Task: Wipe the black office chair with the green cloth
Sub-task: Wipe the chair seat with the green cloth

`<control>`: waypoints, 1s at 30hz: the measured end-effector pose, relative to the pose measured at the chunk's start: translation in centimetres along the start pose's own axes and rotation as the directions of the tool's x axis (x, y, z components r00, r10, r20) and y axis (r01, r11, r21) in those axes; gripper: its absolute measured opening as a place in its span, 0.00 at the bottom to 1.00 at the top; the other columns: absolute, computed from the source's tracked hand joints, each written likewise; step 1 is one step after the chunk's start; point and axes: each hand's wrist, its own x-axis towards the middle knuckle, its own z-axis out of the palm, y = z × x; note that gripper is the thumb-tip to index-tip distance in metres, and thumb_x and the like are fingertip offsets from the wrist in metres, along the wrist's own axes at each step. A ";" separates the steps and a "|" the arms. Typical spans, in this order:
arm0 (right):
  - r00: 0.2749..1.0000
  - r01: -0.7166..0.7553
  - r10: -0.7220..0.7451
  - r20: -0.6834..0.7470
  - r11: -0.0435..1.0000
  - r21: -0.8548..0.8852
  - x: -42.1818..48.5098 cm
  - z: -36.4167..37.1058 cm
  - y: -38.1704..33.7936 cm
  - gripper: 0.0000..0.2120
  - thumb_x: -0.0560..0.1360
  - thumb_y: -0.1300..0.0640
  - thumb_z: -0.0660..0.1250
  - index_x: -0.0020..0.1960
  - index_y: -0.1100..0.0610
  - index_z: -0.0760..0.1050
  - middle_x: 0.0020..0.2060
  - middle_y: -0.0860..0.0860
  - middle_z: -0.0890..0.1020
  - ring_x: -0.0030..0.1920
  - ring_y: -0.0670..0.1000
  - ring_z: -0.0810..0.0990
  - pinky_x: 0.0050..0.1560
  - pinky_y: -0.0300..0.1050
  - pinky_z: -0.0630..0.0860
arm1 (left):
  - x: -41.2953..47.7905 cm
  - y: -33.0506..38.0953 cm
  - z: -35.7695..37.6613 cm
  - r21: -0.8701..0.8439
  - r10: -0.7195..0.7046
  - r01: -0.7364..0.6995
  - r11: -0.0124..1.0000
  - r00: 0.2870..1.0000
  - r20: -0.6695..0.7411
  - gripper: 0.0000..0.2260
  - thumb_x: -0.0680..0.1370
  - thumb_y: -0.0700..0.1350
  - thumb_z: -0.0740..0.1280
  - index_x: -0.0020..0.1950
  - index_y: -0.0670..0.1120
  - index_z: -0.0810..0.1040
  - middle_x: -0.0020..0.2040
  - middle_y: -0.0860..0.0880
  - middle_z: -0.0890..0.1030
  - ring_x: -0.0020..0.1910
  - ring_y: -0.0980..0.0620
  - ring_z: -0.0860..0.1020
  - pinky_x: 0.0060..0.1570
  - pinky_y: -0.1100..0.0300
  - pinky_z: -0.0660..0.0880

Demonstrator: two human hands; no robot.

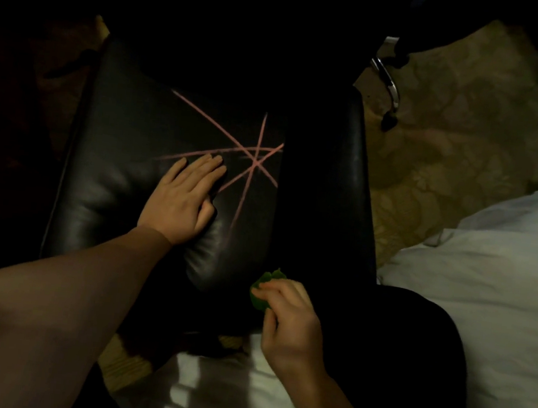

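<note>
1. The black office chair [118, 141] fills the middle of the view from above, its leather seat dim and glossy.
2. Pink lines [250, 168] cross on the seat in a rough star, right of centre.
3. The left hand [181, 201] lies palm down on the seat, fingers straight and held close together, and their tips touch the left end of the pink marks. The cushion dents under the heel of the hand.
4. The right hand [290, 332] is low at the chair's near edge, with fingers and thumb curled in, pinching the green cloth [263, 289].
5. That cloth is bunched into a small wad that pokes out past the fingertips. It sits just at the seat's front edge, well apart from the pink lines; whether it touches the leather is hard to tell in this light.
6. White bedding [484, 293] lies on the right, beside the chair.
7. Patterned carpet [452, 123] shows at upper right, with a chrome bar [387, 80] over it beside the chair.
</note>
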 end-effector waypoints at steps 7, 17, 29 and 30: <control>0.987 -0.007 0.004 -0.159 1.000 -0.021 1.0 -0.6 -0.7 0.14 0.75 0.57 0.65 0.60 0.53 0.75 0.60 0.49 0.76 0.59 0.48 0.76 0.63 0.39 0.71 | 0.0 0.1 0.0 -0.006 -0.009 0.009 1.000 1.000 0.009 0.27 0.74 0.46 0.55 0.72 0.40 0.71 0.74 0.43 0.69 0.74 0.46 0.67 0.73 0.46 0.60; 0.982 -0.016 0.006 -0.191 0.999 -0.051 2.3 1.2 1.7 0.14 0.71 0.70 0.68 0.54 0.60 0.84 0.54 0.52 0.83 0.58 0.51 0.80 0.64 0.44 0.72 | 0.0 0.1 0.1 -0.008 -0.009 0.009 1.000 1.000 -0.019 0.27 0.74 0.45 0.55 0.72 0.40 0.71 0.73 0.43 0.70 0.73 0.46 0.67 0.73 0.47 0.59; 0.982 0.009 -0.023 -0.187 0.997 -0.079 12.1 0.5 3.2 0.14 0.69 0.74 0.69 0.50 0.62 0.84 0.48 0.55 0.84 0.49 0.58 0.80 0.59 0.36 0.70 | 0.1 -0.1 0.2 0.005 -0.002 0.002 1.000 1.000 -0.019 0.27 0.73 0.44 0.56 0.72 0.40 0.70 0.74 0.43 0.69 0.73 0.46 0.67 0.73 0.46 0.59; 0.981 -0.003 -0.013 -0.193 0.997 -0.081 13.6 0.5 3.4 0.14 0.69 0.74 0.69 0.49 0.62 0.84 0.47 0.55 0.84 0.49 0.58 0.79 0.57 0.35 0.69 | 0.1 -0.1 0.2 0.003 -0.006 0.006 1.000 1.000 -0.018 0.27 0.73 0.44 0.56 0.72 0.40 0.70 0.74 0.43 0.69 0.73 0.47 0.67 0.73 0.46 0.59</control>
